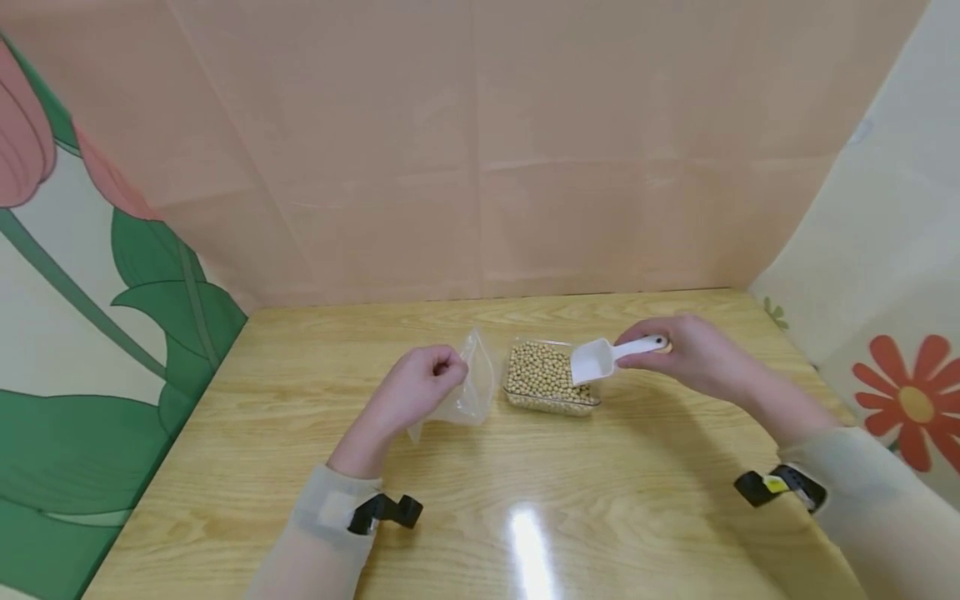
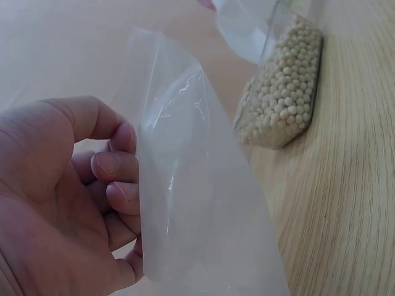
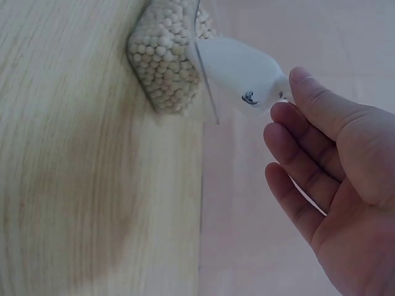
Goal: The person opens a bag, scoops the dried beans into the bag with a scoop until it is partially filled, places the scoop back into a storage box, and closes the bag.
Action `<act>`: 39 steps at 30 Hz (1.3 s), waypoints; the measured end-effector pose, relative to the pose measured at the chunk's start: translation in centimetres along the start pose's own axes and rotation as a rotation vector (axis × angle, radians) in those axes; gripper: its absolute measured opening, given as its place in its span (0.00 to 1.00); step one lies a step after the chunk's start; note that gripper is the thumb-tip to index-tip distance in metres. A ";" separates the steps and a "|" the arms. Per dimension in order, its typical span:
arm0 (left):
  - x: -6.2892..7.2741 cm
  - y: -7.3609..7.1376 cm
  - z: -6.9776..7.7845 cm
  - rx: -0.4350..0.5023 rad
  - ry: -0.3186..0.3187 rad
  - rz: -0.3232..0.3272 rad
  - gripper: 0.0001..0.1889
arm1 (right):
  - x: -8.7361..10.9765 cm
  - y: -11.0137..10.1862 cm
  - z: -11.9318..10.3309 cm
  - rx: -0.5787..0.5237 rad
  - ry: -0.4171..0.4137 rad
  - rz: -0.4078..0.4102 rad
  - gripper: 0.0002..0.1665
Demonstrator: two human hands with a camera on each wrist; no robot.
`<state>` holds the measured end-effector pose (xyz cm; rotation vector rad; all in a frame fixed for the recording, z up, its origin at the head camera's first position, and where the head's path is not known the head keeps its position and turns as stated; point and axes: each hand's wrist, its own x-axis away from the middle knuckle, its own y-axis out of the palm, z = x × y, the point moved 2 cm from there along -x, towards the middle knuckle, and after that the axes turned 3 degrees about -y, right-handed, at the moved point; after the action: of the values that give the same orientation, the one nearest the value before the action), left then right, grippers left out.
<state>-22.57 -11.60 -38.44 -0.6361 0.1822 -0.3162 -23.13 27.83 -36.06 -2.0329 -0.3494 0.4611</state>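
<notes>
My left hand [image 1: 422,386] pinches the edge of a clear plastic bag [image 1: 474,385], which hangs upright just left of the container. In the left wrist view the bag [image 2: 191,185] looks flat, with nothing seen inside. A clear plastic container [image 1: 551,407] full of round, pale yellow soybeans [image 1: 542,371] stands on the table. My right hand [image 1: 686,354] holds a white scoop [image 1: 592,362] by its handle, thumb against fingers. The scoop's front edge reaches over the right side of the container and meets the beans. Whether beans lie in the scoop cannot be told.
The wood-grain table [image 1: 465,517] bears the container near its middle. A pinkish sheet [image 1: 480,167] rises behind its far edge. Walls with painted flowers [image 1: 915,404] flank both sides. Each wrist wears a black strap with a camera [image 1: 386,510].
</notes>
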 end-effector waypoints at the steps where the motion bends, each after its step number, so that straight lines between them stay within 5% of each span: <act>1: 0.0 0.0 0.1 0.002 -0.001 -0.004 0.10 | 0.1 0.1 0.2 -0.010 0.012 0.001 0.16; 9: 0.1 0.1 0.2 0.005 -0.016 -0.012 0.11 | 0.1 0.9 1.1 -0.062 0.082 -0.005 0.17; 39: 0.0 0.6 0.2 -0.010 -0.013 0.002 0.09 | -0.5 6.9 1.8 -0.355 0.116 0.081 0.14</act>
<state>-22.44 -11.06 -38.64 -0.6480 0.1715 -0.3094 -23.99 25.71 -42.87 -2.4148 -0.2938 0.3457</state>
